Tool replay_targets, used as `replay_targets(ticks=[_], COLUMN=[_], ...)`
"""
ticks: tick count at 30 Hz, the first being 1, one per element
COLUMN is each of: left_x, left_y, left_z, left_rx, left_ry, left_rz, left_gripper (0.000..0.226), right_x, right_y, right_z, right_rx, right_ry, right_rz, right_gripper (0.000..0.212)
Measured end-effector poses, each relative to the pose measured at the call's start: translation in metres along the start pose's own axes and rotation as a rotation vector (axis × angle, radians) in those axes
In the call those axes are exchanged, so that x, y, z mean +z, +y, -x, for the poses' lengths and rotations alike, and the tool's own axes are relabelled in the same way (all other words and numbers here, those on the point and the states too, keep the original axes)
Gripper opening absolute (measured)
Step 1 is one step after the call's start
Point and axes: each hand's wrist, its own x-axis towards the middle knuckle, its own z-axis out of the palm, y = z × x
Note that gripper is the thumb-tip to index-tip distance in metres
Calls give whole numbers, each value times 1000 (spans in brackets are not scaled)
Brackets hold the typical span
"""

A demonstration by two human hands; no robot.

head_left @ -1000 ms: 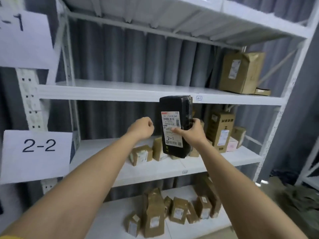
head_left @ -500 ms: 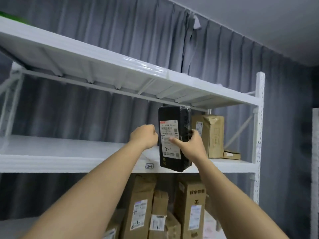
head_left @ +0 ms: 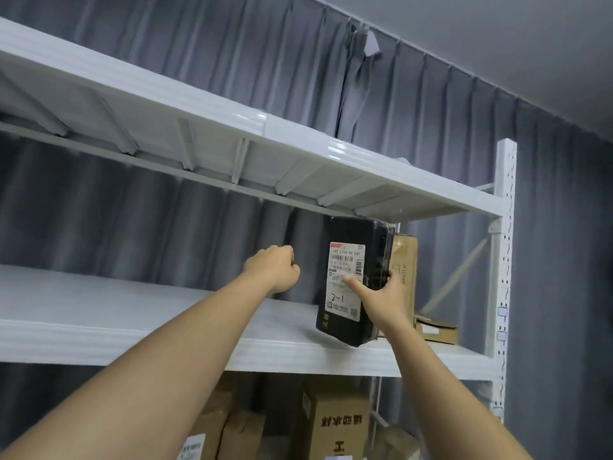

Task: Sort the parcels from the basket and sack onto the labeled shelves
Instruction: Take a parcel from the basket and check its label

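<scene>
**Black parcel at white shelf: head view**

Head view. Item: black plastic-wrapped rectangular parcel, upright, slightly tilted, white shipping label handwritten "2-1"; lower edge at the front of the white metal shelf board, whether touching cannot be told. Right hand: thumb across the label, fingers wrapped round the parcel's right side. Left hand: fingers curled into a fist, holding nothing, just left of the parcel. Behind the parcel: tall brown cardboard box; flat brown carton beside it. Backdrop: grey pleated curtain.

The black parcel carries a white label with "2-1" handwritten on it.
</scene>
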Motion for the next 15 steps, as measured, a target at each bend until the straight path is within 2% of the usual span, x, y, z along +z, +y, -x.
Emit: replay_targets(ticks=[7,9,13,15], left_x=[67,82,116,131], left_y=[16,18,22,25], left_z=[-53,-69,-92,-96], left_rx=[-5,-17,-39,-62], left_ry=[-51,-60,-127,-219], left_rz=[143,222,379,501], left_gripper=[28,29,37,41], right_x=[15,22,33,39], right_y=[65,79,96,102], right_z=[-55,-65,-75,-79], right_rx=[49,49,-28,-53], right_ry=[-49,-89,-117,-130], right_rz=[-19,-39,-60,-64], right_gripper=[119,115,90,95])
